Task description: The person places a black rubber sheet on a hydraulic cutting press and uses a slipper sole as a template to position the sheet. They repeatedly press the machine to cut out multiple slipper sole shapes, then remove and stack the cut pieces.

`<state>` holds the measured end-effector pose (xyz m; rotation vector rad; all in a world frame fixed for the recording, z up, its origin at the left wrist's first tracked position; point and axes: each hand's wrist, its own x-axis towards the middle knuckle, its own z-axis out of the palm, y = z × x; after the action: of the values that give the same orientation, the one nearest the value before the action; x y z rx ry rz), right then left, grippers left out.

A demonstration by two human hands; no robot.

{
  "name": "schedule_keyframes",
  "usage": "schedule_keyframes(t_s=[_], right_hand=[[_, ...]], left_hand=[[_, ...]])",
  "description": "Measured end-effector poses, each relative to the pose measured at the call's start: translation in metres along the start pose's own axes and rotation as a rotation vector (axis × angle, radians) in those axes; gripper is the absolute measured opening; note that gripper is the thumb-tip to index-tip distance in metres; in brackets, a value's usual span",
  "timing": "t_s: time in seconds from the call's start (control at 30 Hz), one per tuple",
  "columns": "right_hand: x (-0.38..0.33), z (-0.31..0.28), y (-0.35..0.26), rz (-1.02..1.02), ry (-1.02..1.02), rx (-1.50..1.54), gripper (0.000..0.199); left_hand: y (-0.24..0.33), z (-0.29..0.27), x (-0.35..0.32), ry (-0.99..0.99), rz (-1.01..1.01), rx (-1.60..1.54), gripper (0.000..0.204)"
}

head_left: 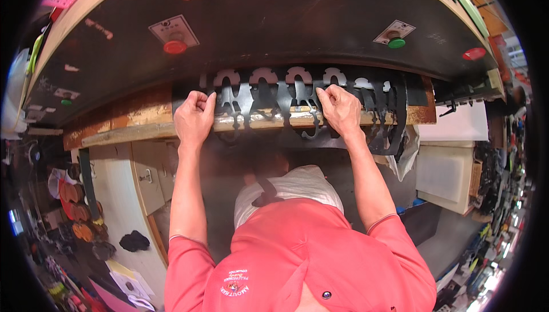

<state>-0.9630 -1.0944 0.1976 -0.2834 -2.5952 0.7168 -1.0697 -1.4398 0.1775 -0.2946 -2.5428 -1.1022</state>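
A thin black sheet (284, 94) full of cut-out holes lies across the bench edge, with its near part hanging down in front. Several horseshoe-shaped openings run along its far side, and pale surface shows through them. My left hand (193, 118) has thumb and fingers pinched together on the sheet, left of the row of openings. Toward the right, my right hand (342, 110) pinches the sheet in the same way, just below one of the openings. The fingertips partly hide the gripped spots. Narrow webs and ragged strips hang at the sheet's right end.
Right above the bench looms a dark machine body (274, 14) with a red button (175, 46) and a green button (396, 42). The bench's worn wooden edge (128, 130) runs beneath the sheet. Cabinets (150, 175) stand at left, a pale box (445, 175) at right.
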Motion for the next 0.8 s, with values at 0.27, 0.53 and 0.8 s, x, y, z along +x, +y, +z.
schedule_keyframes(t_s=[0.27,0.53,0.8], right_hand=[[-0.007,0.005,0.010,-0.006,0.041,0.051,0.033],[-0.002,-0.017,0.016,0.481,-0.024,0.548,0.035],[0.093,0.044,-0.070,0.113,-0.116,0.471,0.048]], left_hand=[[-0.006,0.001,-0.004,-0.009,-0.008,0.047,0.022],[-0.001,0.002,-0.012,-0.018,-0.014,0.018,0.025],[0.011,-0.004,0.016,-0.073,0.054,-0.079,0.036]])
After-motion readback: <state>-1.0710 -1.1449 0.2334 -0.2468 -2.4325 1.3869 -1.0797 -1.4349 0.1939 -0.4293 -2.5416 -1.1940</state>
